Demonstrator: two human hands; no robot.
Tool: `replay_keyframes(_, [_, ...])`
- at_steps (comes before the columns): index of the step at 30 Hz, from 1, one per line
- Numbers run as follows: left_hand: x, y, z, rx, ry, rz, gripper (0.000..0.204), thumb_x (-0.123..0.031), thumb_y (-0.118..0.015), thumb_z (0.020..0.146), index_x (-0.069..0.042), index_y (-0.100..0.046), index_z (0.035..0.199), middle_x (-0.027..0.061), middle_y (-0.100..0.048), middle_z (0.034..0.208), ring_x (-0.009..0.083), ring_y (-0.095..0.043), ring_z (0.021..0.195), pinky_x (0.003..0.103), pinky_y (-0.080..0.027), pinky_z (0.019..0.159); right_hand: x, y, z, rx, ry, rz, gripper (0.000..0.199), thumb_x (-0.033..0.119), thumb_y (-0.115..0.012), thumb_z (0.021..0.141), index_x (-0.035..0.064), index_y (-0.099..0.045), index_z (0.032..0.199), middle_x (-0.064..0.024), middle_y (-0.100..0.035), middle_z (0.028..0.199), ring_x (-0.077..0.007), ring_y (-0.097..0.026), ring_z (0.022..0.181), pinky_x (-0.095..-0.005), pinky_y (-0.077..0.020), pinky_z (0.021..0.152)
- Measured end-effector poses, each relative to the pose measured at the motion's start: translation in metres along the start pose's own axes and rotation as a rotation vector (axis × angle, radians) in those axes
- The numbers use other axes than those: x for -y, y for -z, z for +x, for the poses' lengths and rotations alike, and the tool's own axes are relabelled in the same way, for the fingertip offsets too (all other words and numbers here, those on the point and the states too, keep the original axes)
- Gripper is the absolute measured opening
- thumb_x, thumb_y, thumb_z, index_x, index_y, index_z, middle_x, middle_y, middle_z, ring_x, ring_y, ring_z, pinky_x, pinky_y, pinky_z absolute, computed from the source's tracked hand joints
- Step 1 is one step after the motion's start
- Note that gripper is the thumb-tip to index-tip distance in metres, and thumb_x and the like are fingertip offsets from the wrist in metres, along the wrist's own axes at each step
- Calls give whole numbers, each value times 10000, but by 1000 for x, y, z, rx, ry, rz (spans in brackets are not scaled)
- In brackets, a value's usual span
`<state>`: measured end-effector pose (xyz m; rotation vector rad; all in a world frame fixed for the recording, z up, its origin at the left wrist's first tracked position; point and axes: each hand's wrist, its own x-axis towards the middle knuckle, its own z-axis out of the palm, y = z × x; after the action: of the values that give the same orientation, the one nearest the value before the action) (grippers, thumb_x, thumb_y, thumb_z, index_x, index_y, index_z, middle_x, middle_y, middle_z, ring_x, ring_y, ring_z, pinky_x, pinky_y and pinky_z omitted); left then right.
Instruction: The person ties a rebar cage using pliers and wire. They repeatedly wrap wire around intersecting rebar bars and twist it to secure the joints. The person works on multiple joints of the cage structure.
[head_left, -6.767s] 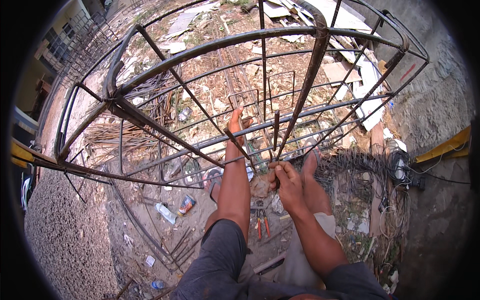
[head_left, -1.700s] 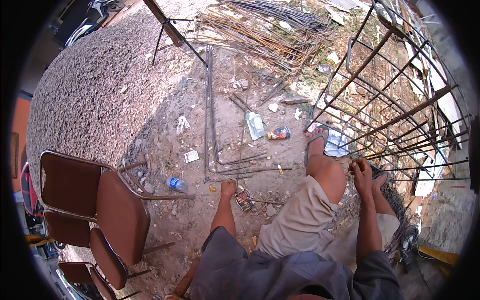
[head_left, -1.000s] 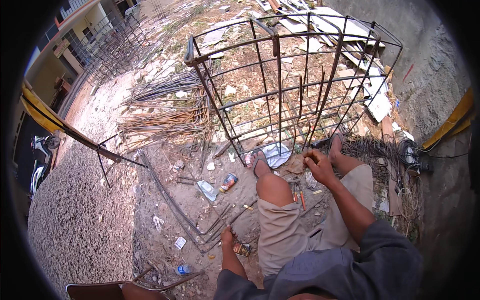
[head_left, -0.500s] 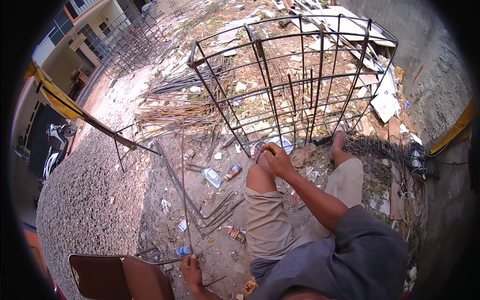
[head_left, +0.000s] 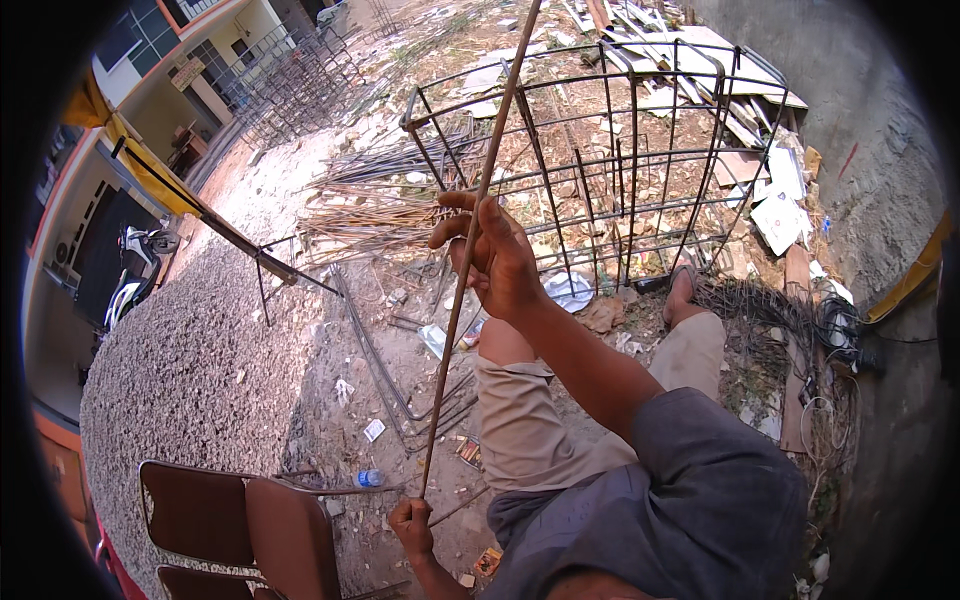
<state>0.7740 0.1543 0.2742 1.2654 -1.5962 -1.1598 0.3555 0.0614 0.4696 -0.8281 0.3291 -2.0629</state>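
Right grip [head_left: 500,262] clamped mid-rod [head_left: 470,240] | left grip [head_left: 412,520] now holds its bottom end | rod newly raised

The right hand [head_left: 495,255] grips a long steel rod [head_left: 470,250] near its middle; the left hand [head_left: 410,522] holds its lower end beside a brown chair [head_left: 250,520]. Ahead stands a rebar cage [head_left: 620,170] on littered ground, with loose bars [head_left: 390,360] and a bottle [head_left: 368,478] nearby.
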Motion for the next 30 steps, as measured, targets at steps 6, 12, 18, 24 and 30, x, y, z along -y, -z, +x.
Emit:
replay_keyframes(6, [12, 71, -3, -4, 155, 221, 399, -276, -726, 852, -27, -536, 604, -14, -494, 564, 73, -415, 530, 280, -316, 519, -29, 43, -86, -486, 55, -280, 201, 199, -515, 1038, 18, -574, 1102, -94, -674, 808, -14, -387, 453, -169, -298, 414])
replay_keyframes(12, [-14, 133, -9, -9, 254, 478, 424, -333, -780, 801, -33, -567, 590, -21, -479, 526, 67, -406, 497, 259, -305, 497, -71, 80, -131, -396, -258, -216, 163, 175, -513, 1039, 14, -534, 1026, -172, -695, 884, -6, -428, 507, -164, -325, 440])
replay_keyframes(18, [-25, 119, -5, 142, 371, 414, 384, -334, -768, 825, -27, -635, 636, -20, -527, 541, 67, -445, 487, 244, -320, 473, -75, 113, -132, -541, -326, -407, 191, 220, -543, 1021, 33, -556, 980, -96, -701, 829, -11, -406, 487, -170, -324, 437])
replay_keyframes(24, [-34, 93, 0, 328, 494, 289, 364, -331, -731, 879, -16, -671, 707, -6, -546, 559, 62, -450, 477, 242, -298, 449, -68, 139, -129, -589, -256, -374, 190, 233, -572, 1013, 62, -561, 932, -102, -703, 805, -29, -423, 457, -183, -317, 411])
replay_keyframes(30, [-53, 53, -12, 440, 671, 130, 306, -288, -668, 938, -4, -674, 825, -19, -503, 560, 52, -388, 444, 225, -260, 428, -51, 160, -125, -683, -238, -469, 237, 237, -570, 1005, 37, -592, 881, -72, -686, 748, -58, -504, 540, -218, -392, 514])
